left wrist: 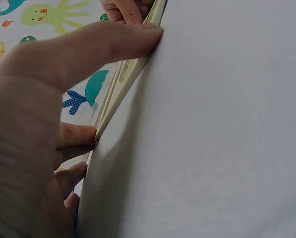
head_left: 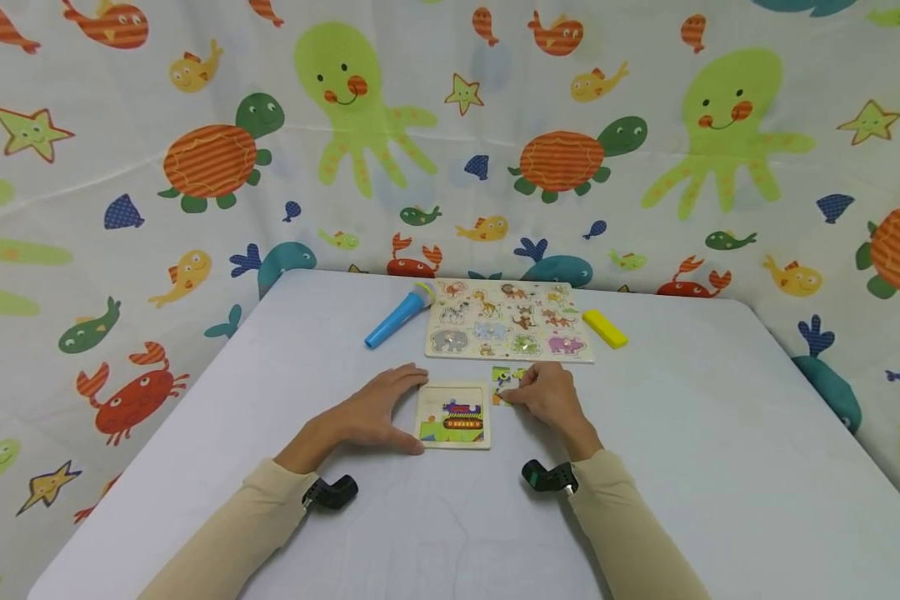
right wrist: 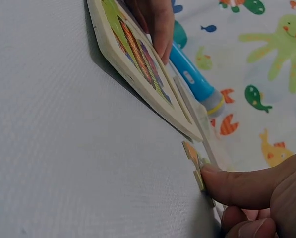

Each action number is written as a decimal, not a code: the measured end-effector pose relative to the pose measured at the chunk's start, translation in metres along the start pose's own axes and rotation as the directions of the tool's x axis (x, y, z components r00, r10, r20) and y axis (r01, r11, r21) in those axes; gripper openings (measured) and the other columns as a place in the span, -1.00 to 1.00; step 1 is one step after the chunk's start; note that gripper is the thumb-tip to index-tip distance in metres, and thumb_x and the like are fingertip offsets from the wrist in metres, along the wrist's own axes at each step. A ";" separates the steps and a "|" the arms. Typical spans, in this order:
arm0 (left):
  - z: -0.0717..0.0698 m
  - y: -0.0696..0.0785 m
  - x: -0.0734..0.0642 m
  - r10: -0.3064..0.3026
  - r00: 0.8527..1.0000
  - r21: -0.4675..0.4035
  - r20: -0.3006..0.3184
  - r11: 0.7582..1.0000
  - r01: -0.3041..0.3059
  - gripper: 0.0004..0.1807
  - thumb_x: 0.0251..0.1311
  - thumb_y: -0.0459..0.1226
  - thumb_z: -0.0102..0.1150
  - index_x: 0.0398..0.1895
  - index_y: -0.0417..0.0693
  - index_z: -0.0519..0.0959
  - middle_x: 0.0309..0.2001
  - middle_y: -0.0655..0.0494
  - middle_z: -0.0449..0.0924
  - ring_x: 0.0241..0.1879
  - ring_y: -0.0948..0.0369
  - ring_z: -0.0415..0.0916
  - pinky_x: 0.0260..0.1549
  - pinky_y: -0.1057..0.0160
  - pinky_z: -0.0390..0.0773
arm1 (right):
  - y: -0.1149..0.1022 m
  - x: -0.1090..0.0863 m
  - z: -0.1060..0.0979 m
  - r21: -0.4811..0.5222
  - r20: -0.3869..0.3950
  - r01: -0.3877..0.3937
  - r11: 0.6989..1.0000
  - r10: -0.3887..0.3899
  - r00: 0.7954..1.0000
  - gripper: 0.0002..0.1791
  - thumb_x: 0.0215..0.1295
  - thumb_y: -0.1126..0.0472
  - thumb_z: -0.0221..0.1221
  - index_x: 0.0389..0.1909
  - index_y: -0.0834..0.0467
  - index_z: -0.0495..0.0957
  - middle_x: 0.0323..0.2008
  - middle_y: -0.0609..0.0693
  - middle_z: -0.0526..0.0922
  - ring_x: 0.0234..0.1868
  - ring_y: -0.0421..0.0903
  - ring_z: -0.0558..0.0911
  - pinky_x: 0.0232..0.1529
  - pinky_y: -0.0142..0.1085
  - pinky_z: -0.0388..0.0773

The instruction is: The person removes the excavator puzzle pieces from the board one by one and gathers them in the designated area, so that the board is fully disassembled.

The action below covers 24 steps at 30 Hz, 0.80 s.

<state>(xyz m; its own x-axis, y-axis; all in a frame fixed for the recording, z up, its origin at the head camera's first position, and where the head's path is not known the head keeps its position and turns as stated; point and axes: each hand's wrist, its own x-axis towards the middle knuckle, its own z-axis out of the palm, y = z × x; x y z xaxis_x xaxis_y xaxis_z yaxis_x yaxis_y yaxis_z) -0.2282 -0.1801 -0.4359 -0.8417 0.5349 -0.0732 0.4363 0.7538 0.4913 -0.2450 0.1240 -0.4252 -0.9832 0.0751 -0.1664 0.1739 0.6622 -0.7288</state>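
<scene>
A small square wooden jigsaw tray point(head_left: 453, 389) lies flat on the table, its picture a purple and red tracked vehicle over green, partly filled. My left hand point(head_left: 371, 410) holds its left side, thumb at the near corner and fingertips at the far corner. Right of the tray lie small jigsaw pieces point(head_left: 499, 374), green and yellow with black-and-white markings. My right hand point(head_left: 551, 398) pinches a puzzle piece point(right wrist: 191, 151) with an orange part, low over the table. The right fingers hide part of these pieces.
Behind the tray lies a large wooden animal puzzle board point(head_left: 468, 340). A blue toy microphone point(head_left: 396, 323) rests beside its left edge, a yellow block point(head_left: 604, 328) beside its right. A patterned sea-animal curtain point(head_left: 435, 150) hangs behind the white table point(head_left: 720, 433).
</scene>
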 end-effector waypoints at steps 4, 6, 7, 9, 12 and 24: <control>0.000 0.000 0.000 0.006 1.000 0.003 -0.002 1.000 -0.006 0.20 -0.21 0.31 0.45 0.55 0.08 0.23 0.59 0.09 0.10 0.60 0.00 -0.10 0.50 -0.21 0.04 | 0.002 -0.001 0.002 0.002 -0.015 0.036 0.999 -0.035 0.999 -0.66 0.07 0.11 0.54 -0.46 0.19 0.56 -0.56 0.03 0.53 -0.52 -0.09 0.47 -0.56 -0.36 0.36; 0.000 0.000 0.000 0.004 1.000 0.006 -0.001 1.000 -0.004 0.20 -0.21 0.30 0.45 0.55 0.08 0.23 0.59 0.10 0.09 0.60 0.01 -0.10 0.50 -0.20 0.04 | 0.002 -0.001 0.002 -0.004 -0.027 0.056 0.998 -0.056 0.998 -0.66 0.06 0.12 0.54 -0.47 0.20 0.56 -0.57 0.03 0.52 -0.52 -0.08 0.47 -0.57 -0.36 0.35; 0.000 0.001 0.000 0.003 1.000 0.007 -0.001 1.000 -0.003 0.19 -0.20 0.30 0.45 0.56 0.09 0.23 0.59 0.10 0.09 0.60 0.01 -0.11 0.51 -0.20 0.03 | 0.002 -0.002 0.002 -0.007 -0.031 0.064 0.998 -0.064 0.997 -0.66 0.06 0.12 0.54 -0.48 0.20 0.56 -0.57 0.02 0.52 -0.52 -0.09 0.46 -0.57 -0.36 0.35; -0.001 0.001 0.000 0.002 1.000 0.007 -0.001 1.000 -0.002 0.19 -0.20 0.30 0.45 0.56 0.09 0.23 0.59 0.11 0.09 0.60 0.02 -0.11 0.51 -0.19 0.03 | 0.001 -0.003 0.001 -0.006 -0.030 0.066 0.998 -0.066 0.997 -0.66 0.06 0.11 0.54 -0.47 0.20 0.57 -0.57 0.02 0.52 -0.54 -0.09 0.46 -0.57 -0.36 0.36; -0.001 0.001 -0.001 0.004 1.000 0.006 0.000 1.000 -0.004 0.20 -0.20 0.30 0.44 0.56 0.08 0.23 0.59 0.10 0.09 0.60 0.01 -0.11 0.50 -0.21 0.04 | -0.002 -0.004 -0.002 0.002 -0.013 0.050 0.999 -0.050 0.999 -0.66 0.06 0.10 0.54 -0.46 0.19 0.58 -0.56 0.02 0.54 -0.58 -0.10 0.47 -0.57 -0.36 0.38; 0.000 0.000 -0.001 -0.009 1.000 0.009 0.007 1.000 0.009 0.21 -0.21 0.32 0.45 0.57 0.10 0.21 0.60 0.10 0.06 0.61 0.01 -0.13 0.51 -0.18 0.01 | -0.019 -0.011 0.003 0.017 0.019 0.164 0.986 -0.164 0.986 -0.75 0.17 0.16 0.45 -0.48 0.19 0.59 -0.58 0.01 0.56 -0.58 -0.12 0.48 -0.58 -0.36 0.43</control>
<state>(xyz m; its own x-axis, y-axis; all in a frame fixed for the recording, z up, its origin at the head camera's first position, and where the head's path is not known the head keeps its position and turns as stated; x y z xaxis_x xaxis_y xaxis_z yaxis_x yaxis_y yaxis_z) -0.2277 -0.1807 -0.4361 -0.8435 0.5307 -0.0831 0.4319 0.7619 0.4827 -0.2372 0.1080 -0.4114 -0.9972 -0.0484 -0.0568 0.0114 0.6528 -0.7575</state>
